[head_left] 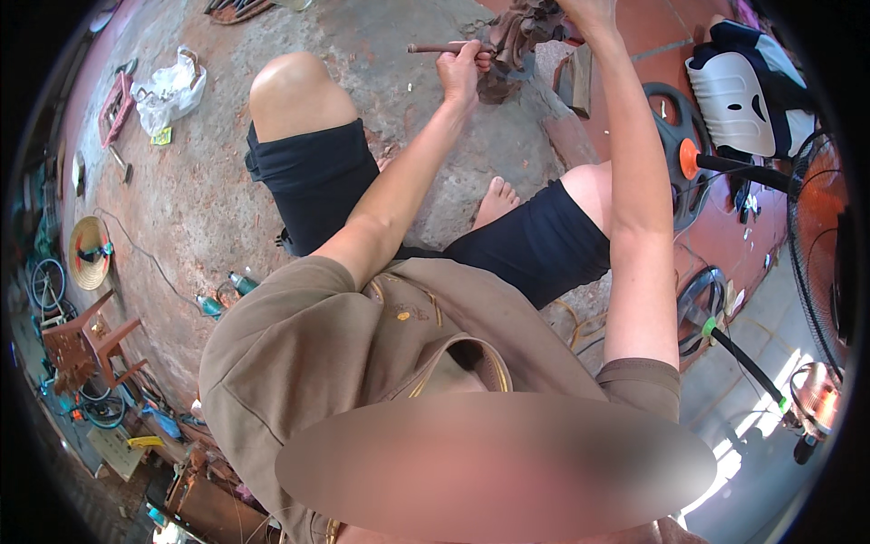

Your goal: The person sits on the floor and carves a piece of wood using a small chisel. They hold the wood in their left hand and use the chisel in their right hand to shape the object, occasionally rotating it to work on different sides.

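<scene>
Near the top middle, my left hand [460,71] is closed around a slim brown rod-like tool [424,48], whose blunt end points left. The tool's other end reaches toward a dark brown carved piece [524,34] with a rough, folded-looking surface; whether they touch is hard to make out. My right arm stretches up past the carved piece. Only the base of my right hand [589,9] shows at the top edge; its fingers are cut off by the picture. A wooden block [573,82] and a grey stone-like lump [549,59] sit beside the carved piece.
Two floor fans stand at my right, one with a grey base [666,136]. Beyond is a white plastic item [732,100]. At left lie a white plastic bag [169,91], a hammer [120,166] and a straw hat [90,253]. A brown chair [95,340] stands farther back.
</scene>
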`<state>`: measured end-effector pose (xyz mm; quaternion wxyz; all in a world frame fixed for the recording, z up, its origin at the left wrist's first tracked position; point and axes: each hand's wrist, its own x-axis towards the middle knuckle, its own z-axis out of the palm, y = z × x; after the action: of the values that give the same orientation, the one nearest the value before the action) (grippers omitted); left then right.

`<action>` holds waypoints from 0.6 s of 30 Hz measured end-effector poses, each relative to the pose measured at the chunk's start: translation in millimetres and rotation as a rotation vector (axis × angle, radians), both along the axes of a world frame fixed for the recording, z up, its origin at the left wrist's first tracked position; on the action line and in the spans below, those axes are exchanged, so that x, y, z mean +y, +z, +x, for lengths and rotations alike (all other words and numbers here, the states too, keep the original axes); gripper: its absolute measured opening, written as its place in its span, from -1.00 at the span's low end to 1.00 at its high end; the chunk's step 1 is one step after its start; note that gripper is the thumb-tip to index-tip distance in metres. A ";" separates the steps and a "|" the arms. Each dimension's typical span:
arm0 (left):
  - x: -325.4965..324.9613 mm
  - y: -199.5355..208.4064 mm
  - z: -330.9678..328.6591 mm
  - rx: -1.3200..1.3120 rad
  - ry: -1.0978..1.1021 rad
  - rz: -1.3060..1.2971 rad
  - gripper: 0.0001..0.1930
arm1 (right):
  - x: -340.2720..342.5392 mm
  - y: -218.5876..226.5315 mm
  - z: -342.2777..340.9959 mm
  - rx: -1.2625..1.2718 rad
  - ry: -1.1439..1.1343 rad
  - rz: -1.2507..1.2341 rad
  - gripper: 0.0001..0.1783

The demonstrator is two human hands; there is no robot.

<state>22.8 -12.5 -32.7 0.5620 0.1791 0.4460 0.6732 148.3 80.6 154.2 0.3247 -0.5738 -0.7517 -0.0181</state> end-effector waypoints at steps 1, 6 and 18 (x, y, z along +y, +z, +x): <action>-0.1 -0.1 -1.4 0.027 -0.021 -0.005 -0.84 | 0.6 -1.0 0.8 0.007 0.006 0.012 -0.76; -5.7 9.1 2.5 0.399 -0.138 0.013 -0.85 | 2.8 -2.0 8.1 -0.002 0.037 0.028 -0.77; -10.9 12.7 8.8 0.238 -0.023 0.066 -0.85 | -2.5 3.6 6.7 0.011 0.023 -0.015 -0.76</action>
<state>31.6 -23.4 -20.0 0.5065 0.2812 0.4852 0.6549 155.1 78.1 157.8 0.3247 -0.5679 -0.7564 -0.0055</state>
